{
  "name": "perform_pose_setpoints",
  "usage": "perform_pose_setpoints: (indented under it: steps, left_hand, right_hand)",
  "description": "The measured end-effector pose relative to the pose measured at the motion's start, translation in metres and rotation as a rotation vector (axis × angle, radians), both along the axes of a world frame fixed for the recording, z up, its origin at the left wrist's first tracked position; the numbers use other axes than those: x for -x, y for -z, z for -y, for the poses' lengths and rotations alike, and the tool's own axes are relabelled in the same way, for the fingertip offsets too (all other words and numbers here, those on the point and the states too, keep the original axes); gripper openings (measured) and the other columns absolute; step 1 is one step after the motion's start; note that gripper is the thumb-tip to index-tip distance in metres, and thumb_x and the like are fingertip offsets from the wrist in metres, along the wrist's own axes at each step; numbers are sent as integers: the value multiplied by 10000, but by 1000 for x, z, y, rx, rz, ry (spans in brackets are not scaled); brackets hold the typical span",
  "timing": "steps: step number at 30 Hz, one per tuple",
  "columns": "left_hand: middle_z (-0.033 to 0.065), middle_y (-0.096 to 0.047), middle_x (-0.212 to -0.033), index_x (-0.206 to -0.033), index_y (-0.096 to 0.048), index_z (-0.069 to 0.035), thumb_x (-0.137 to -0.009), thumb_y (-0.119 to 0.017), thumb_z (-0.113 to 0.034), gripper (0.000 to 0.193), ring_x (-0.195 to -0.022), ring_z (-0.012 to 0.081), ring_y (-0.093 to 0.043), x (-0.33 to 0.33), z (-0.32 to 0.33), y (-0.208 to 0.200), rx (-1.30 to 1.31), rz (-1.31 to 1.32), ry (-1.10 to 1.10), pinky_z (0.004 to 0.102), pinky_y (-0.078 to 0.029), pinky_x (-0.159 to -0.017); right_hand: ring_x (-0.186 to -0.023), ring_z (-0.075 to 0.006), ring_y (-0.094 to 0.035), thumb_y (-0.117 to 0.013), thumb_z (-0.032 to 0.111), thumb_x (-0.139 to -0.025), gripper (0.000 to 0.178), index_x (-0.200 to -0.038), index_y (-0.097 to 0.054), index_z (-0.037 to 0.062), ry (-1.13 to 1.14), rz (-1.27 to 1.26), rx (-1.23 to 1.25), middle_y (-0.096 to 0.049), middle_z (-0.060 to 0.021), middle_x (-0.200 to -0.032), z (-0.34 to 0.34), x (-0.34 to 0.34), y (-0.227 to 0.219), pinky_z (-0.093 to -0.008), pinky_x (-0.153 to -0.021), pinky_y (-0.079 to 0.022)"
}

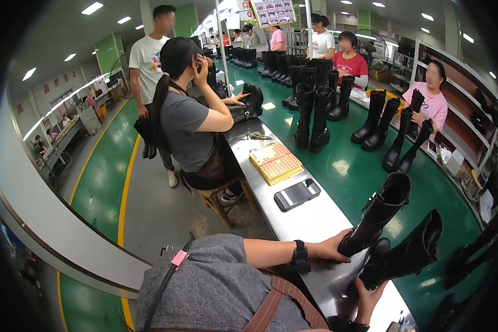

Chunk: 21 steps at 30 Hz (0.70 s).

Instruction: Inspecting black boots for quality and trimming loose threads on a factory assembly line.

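Note:
Two tall black boots stand side by side at the lower right, over the edge of the metal worktop [329, 217]. My left hand [333, 247], with a black band on its wrist, grips the left boot [377, 213] low on its shaft; buckled straps show near the top. Lower down, my right hand [371, 300] is closed round the ankle part of the right boot [403, 252], whose shaft leans to the right. Some of its fingers are hidden behind the boot.
A black handheld device [296, 195] and a yellow patterned box [275, 163] lie on the worktop. Beyond runs a green conveyor [337, 166] carrying several boots [304, 113]. A seated co-worker [196, 122] is ahead on the left; another person [149, 66] stands behind them.

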<state>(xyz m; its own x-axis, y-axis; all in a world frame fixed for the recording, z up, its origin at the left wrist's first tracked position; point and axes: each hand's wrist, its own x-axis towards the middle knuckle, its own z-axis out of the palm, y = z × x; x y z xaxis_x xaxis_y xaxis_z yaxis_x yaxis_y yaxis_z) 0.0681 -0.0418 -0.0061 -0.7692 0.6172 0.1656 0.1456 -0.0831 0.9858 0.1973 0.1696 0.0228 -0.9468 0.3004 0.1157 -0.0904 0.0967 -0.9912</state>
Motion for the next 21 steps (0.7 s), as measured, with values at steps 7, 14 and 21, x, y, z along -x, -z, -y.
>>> perform_pose_setpoints:
  steps: [7,14,21]
  left_hand:
    - [139,-344,-1402,-1456,-164,-20,-669,-818,-210,1041,-1337,242,-294,-4,0,-10,23,34,6,369,-192,-1139]
    - [138,-344,-1398,-1457,-153,-21,-678,-813,-204,1038,-1335,240,-294,-5,1,-9,22,6,-9,365,-198,-1133]
    - [137,-340,-1403,-1458,-150,-25,-680,-811,-194,1035,-1340,236,-290,-9,1,-14,28,29,-15,366,-197,-1134]
  right_hand:
    - [-1211,-246,-449,-809,32,-600,942,-1412,-332,-18,-14,-5,16,-467,-134,-1314,-3,1,5,-352,-1065,-298]
    - [-1217,-245,-453,-793,69,-624,942,-1430,-314,-15,-21,-17,-19,-463,-138,-1340,-4,0,8,-330,-1074,-280]
    - [-1228,-246,-447,-777,64,-636,941,-1442,-299,-18,-9,-16,-23,-453,-140,-1357,-2,-3,7,-328,-1080,-266]
